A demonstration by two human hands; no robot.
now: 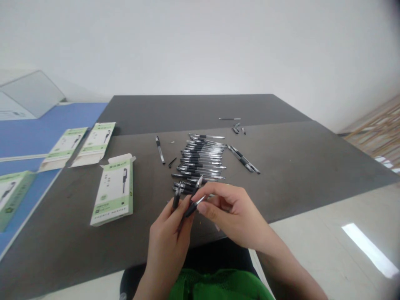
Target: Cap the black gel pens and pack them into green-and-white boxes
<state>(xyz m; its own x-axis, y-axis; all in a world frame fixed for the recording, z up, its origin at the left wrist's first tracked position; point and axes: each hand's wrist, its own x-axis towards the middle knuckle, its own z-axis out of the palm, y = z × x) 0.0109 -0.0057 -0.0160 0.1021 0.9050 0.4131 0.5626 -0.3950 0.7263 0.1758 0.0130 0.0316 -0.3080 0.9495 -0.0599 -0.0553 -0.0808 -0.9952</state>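
Several black pens [176, 198] stick up from my left hand [168, 229], whose fingers are closed round them at the near side of the table. My right hand [229, 210] pinches the silver tip of a black-gripped pen [192, 207] between thumb and forefinger, close beside the left fingers. Just beyond both hands lies a pile of clear-barrelled black pens [201, 156], mostly side by side and pointing left and right. The lower ends of the held pens are hidden by my fingers.
An opened green-and-white pen box [114, 189] lies left of the pile, with flattened-looking boxes [96, 141] farther left. Loose pens [243, 158] lie right of the pile, and a single pen [160, 149] left. Small caps [236, 129] and a thin refill [229, 119] lie farther back.
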